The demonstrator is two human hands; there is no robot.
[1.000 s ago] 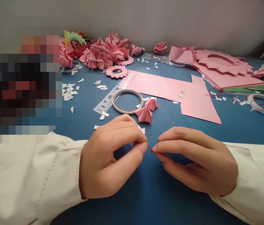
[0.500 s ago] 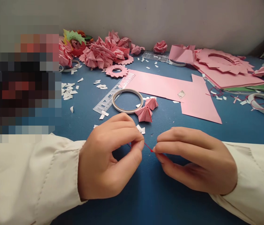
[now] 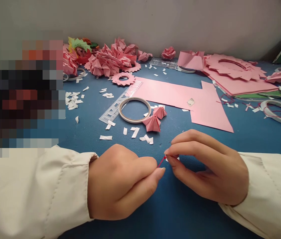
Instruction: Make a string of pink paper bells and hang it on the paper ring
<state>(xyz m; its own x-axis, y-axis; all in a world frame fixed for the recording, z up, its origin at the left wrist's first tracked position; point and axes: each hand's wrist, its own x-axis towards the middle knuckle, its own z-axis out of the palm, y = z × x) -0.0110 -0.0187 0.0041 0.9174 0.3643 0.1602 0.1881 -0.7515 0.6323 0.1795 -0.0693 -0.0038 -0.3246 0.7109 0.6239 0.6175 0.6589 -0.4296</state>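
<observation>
A short stretch of red string [image 3: 161, 162] runs between my two hands, close above the blue table. My left hand [image 3: 125, 184] is closed in a fist, pinching the string between thumb and bent forefinger. At the other end, the thumb and forefinger tips of my right hand [image 3: 205, 166] pinch the string near a small knot. The rest of the string is hidden in my hands. Just beyond them stand two small folded pink paper pieces [image 3: 152, 123], beside a roll of tape [image 3: 122, 114].
A clear stencil ruler [image 3: 110, 111] lies left of the tape, near white paper scraps [image 3: 106, 137]. Cut pink paper [image 3: 170, 91] lies behind. Pink paper flowers [image 3: 103, 59] are heaped along the wall. Another tape roll [image 3: 267, 108] is at right. A blurred patch covers the upper left.
My left hand has turned over and closed from a loose pinch into a fist, moving slightly lower. My right hand has shifted slightly up, still pinching the string.
</observation>
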